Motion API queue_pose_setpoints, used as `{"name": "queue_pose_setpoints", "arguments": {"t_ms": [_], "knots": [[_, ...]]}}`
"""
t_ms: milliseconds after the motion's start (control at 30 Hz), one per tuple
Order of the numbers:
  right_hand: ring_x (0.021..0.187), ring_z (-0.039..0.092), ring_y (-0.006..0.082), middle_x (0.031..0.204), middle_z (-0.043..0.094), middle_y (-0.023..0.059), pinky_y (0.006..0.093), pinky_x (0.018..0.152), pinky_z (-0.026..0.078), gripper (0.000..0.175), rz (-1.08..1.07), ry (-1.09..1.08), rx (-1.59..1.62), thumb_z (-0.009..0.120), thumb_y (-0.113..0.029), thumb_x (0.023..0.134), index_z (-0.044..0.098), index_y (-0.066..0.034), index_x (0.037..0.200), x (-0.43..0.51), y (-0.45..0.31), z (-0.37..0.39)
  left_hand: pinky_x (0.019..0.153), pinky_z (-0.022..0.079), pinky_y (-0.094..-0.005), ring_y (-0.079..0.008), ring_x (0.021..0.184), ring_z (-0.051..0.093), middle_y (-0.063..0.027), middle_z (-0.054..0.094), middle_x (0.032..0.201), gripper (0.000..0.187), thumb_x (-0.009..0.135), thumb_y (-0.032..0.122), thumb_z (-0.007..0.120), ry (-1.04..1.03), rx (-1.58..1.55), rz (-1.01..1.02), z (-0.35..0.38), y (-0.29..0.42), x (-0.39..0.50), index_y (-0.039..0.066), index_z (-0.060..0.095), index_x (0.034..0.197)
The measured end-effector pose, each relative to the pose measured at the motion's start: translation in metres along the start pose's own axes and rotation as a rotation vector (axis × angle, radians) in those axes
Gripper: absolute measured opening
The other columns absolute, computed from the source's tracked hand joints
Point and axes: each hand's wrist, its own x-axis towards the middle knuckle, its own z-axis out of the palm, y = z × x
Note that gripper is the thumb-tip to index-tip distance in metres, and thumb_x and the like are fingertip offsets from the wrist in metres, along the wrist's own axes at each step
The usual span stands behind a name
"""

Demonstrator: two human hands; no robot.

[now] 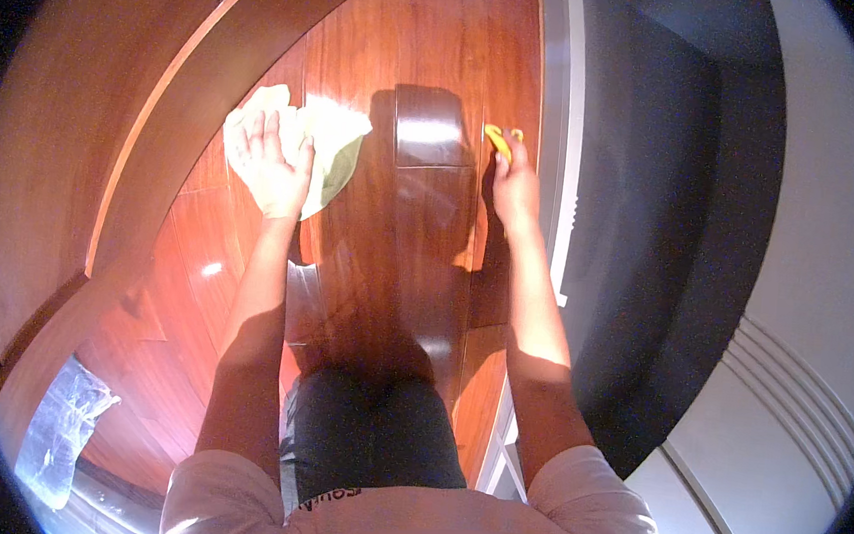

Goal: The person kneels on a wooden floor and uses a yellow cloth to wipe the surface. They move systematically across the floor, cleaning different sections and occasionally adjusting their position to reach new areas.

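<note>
My left hand (273, 164) lies palm down on a pale yellowish cloth (339, 140), fingers spread. The cloth is spread and rumpled over the glossy reddish wood floor (430, 229), and strong light washes out much of it. Over to the right, my right hand (517, 191) pinches a small yellow item (498, 143) between thumb and fingers, low over the floorboards. Its kind is too small to tell, and part of it is hidden by the fingers.
A light metal-like strip (569, 128) edges a dark recessed surface (642, 209) close beside my right hand. Brown wooden panelling (92, 128) curves along the left. Clear plastic film (60, 434) is at lower left. White ridged panels (784, 416) stand at the right.
</note>
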Motion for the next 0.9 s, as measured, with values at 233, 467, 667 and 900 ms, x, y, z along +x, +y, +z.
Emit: {"name": "queue_pose_setpoints", "arguments": {"t_ms": [233, 467, 667, 900], "knots": [[0.076, 0.066, 0.0411, 0.083, 0.065, 0.0249, 0.0504, 0.065, 0.052, 0.038, 0.07, -0.114, -0.117, 0.054, -0.023, 0.094, 0.048, -0.0201, 0.131, -0.054, 0.006, -0.01, 0.113, 0.016, -0.0495, -0.0352, 0.137, 0.027, -0.0122, 0.046, 0.14, 0.066, 0.074, 0.044, 0.066, -0.005, 0.087, -0.198, -0.003, 0.015, 0.016, 0.009, 0.054, 0.13], [0.094, 0.061, 0.0448, 0.106, 0.063, 0.025, 0.0518, 0.08, 0.048, 0.037, -0.167, 0.136, -0.015, 0.052, -0.021, 0.094, 0.046, -0.0129, 0.13, 0.106, -0.014, 0.005, 0.111, 0.021, -0.0496, -0.0336, 0.133, 0.035, -0.0127, 0.05, 0.135, 0.064, 0.073, 0.045, 0.065, 0.139, 0.176, -0.487, 0.017, 0.044, 0.043, 0.01, 0.056, 0.126], [0.105, 0.058, 0.0431, 0.116, 0.061, 0.0232, 0.0495, 0.087, 0.047, 0.035, -0.242, 0.195, 0.063, 0.052, -0.025, 0.094, 0.049, -0.017, 0.129, 0.224, -0.1, -0.017, 0.108, 0.029, -0.0492, -0.0325, 0.127, 0.041, -0.0125, 0.055, 0.126, 0.055, 0.073, 0.038, 0.067, 0.265, 0.236, -0.297, 0.014, 0.042, 0.043, 0.007, 0.06, 0.118], [0.111, 0.056, 0.0412, 0.124, 0.057, 0.0206, 0.0457, 0.09, 0.047, 0.041, 0.023, 0.013, 0.063, 0.054, -0.019, 0.094, 0.044, -0.0163, 0.134, 0.114, -0.035, -0.014, 0.107, 0.03, -0.0491, -0.0318, 0.124, 0.043, -0.0104, 0.053, 0.127, 0.057, 0.073, 0.037, 0.068, 0.163, 0.253, -0.341, 0.008, 0.049, 0.051, 0.009, 0.056, 0.121]]}}
